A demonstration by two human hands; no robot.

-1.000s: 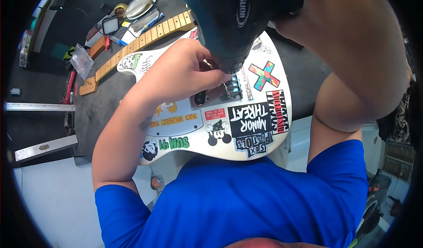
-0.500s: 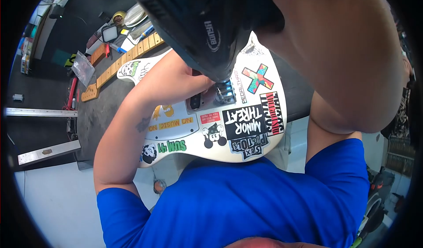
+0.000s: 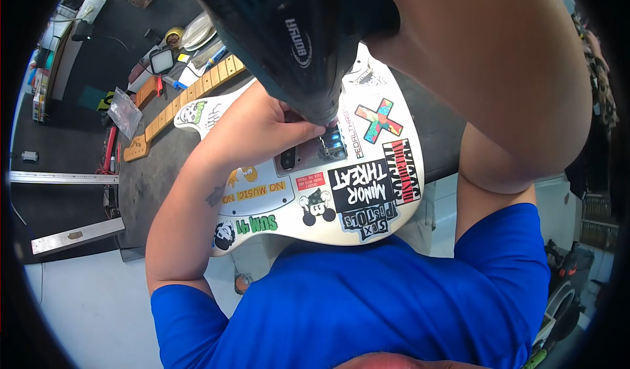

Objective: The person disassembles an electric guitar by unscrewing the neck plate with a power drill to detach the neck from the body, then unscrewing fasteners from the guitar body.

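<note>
A cordless drill (image 3: 289,41) with a dark body points down at the metal bridge (image 3: 333,144) of a white, sticker-covered electric guitar body (image 3: 308,234). My right hand (image 3: 388,41) grips the drill, though the drill hides most of its fingers. My left hand (image 3: 272,123) rests over the guitar, thumb and fingers pinched together beside the drill's tip at the bridge's edge. Whatever lies between those fingers is too small or too hidden to make out. A black pickup (image 3: 287,158) shows just below my left hand.
The guitar body lies on a dark worktable (image 3: 157,192). Left of it are a maple guitar neck (image 3: 187,100), a clear plastic bag (image 3: 125,113) and a metal straightedge (image 3: 62,178). A metal bar (image 3: 77,236) lies near the table's left edge.
The drill and my right arm have shifted slightly left in view, as the camera view moved a little. My left hand stays pinched beside the drill's tip.
</note>
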